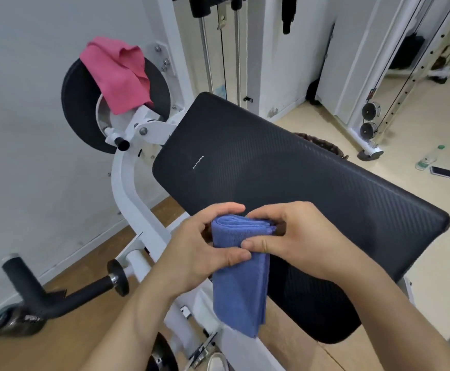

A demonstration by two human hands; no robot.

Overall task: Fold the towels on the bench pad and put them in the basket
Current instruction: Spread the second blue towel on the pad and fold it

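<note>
From the head camera, both hands meet at the near left edge of the bench pad (pixel 312 178), and both grip one folded blue towel (pixel 238 279). The left hand (pixel 199 247) has its thumb laid across the front of the towel and its fingers curled round the top from the left. The right hand (pixel 296 236) pinches the same upper end, with the thumb on the front face and the fingers bent over the layered fold. The towel is a narrow, many-layered strip (its stacked edges show at the top), and its lower end hangs free below the hands, in front of the white machine frame (pixel 127 194). Whether it touches the pad cannot be told.

A pink towel (pixel 117 73) lies unfolded and draped over the black round roller pad (pixel 79 108) at the far left, well apart from the hands. A short white thread (pixel 198 162) lies on the bench pad. Behind the far edge of the pad, part of the dark rim of a basket (pixel 324 142) shows. On the pale floor to the right lie a clear bottle (pixel 430 158) and, just beside it, a phone (pixel 443 172).
</note>
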